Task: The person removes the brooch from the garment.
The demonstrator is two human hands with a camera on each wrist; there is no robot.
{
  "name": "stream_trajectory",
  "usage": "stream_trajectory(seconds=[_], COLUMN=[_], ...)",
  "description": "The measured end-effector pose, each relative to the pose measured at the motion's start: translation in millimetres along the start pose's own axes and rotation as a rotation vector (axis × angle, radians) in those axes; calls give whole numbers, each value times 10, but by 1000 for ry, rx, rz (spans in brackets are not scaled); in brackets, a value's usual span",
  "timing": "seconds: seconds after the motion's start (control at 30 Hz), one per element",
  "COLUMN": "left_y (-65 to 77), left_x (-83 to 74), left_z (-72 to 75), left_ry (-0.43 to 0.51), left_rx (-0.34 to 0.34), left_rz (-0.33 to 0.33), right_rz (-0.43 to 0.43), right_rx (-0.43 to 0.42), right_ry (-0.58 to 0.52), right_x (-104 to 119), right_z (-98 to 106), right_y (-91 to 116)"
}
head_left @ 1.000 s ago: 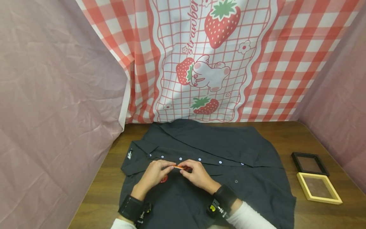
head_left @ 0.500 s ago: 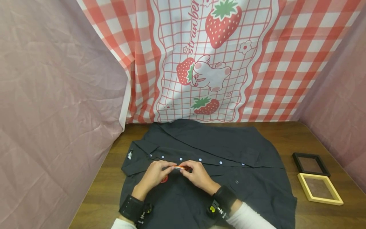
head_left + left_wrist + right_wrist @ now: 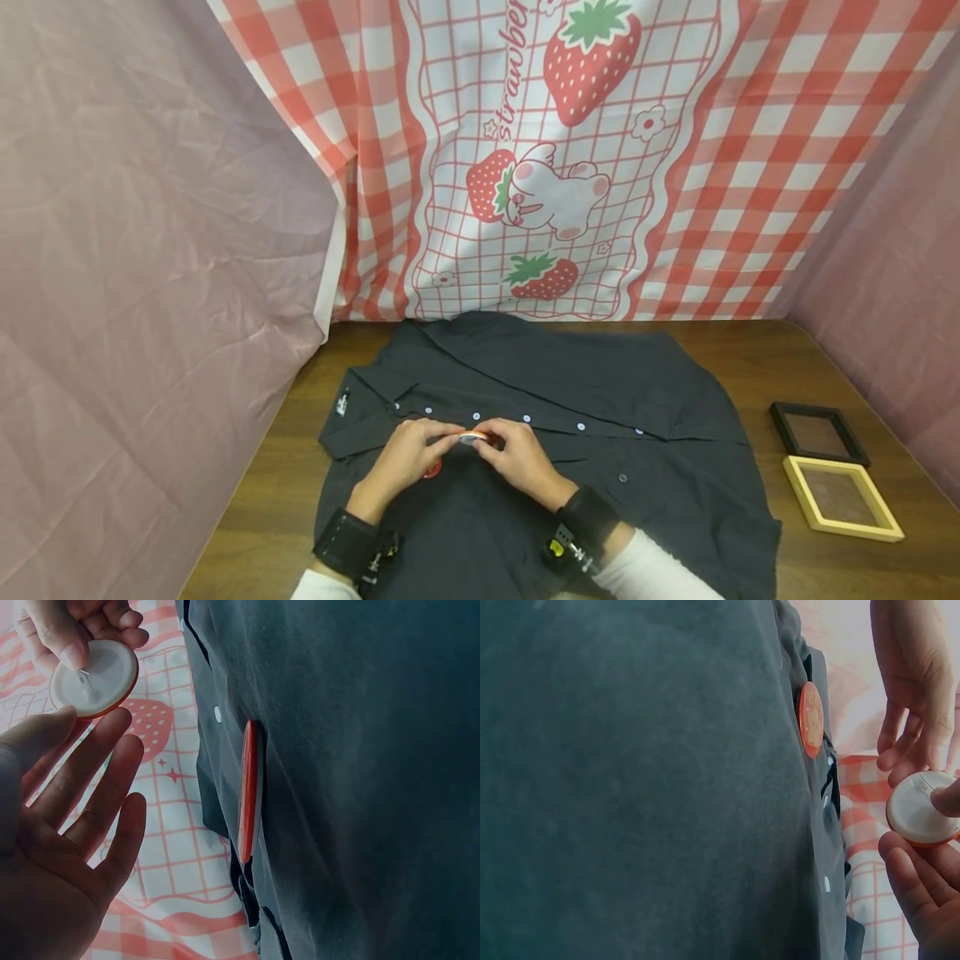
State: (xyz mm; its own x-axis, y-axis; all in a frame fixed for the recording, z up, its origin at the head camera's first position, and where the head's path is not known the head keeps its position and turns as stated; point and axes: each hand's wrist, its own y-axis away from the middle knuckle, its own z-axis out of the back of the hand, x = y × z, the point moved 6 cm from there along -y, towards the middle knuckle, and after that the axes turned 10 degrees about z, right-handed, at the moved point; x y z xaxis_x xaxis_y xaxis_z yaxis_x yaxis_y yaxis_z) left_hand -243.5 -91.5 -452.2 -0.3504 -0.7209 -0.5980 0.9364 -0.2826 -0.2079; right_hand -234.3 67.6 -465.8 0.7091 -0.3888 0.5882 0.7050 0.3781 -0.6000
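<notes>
A round pin badge (image 3: 114,669) with a white back and an orange-red rim is held between both hands above a dark button-up shirt (image 3: 480,517). My left hand (image 3: 408,454) pinches its edge between thumb and fingertips, the other fingers spread. On the opposite side, my right hand (image 3: 519,458) grips it, the thumb on the metal pin at the back. That back faces up toward me; its front is hidden. Partly under the left hand in the head view, a second red badge (image 3: 812,720) lies on the shirt.
The shirt covers most of the wooden table (image 3: 258,467), its row of pale buttons (image 3: 527,418) running across. To the right lie a black frame (image 3: 855,446) and a light wooden frame (image 3: 888,527). A checked strawberry cloth (image 3: 442,208) hangs behind, pink curtains (image 3: 172,292) at the sides.
The badge between the hands has turned from nearly edge-on, so more of its white back shows. Both hands stay in almost the same place; the head view has shifted slightly.
</notes>
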Motion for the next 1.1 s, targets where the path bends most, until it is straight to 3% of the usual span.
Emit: stream_trajectory(seconds=[0.6,1.1], left_y=[2,9], left_x=[-43,-97], left_z=[-9,-15], left_ry=[-37,-95], left_rx=[0,0], left_rz=[-12,-50], right_rz=[124,155], right_rx=[-55,-46], right_ry=[221,302], right_x=[133,180], right_z=[24,7], right_y=[32,46])
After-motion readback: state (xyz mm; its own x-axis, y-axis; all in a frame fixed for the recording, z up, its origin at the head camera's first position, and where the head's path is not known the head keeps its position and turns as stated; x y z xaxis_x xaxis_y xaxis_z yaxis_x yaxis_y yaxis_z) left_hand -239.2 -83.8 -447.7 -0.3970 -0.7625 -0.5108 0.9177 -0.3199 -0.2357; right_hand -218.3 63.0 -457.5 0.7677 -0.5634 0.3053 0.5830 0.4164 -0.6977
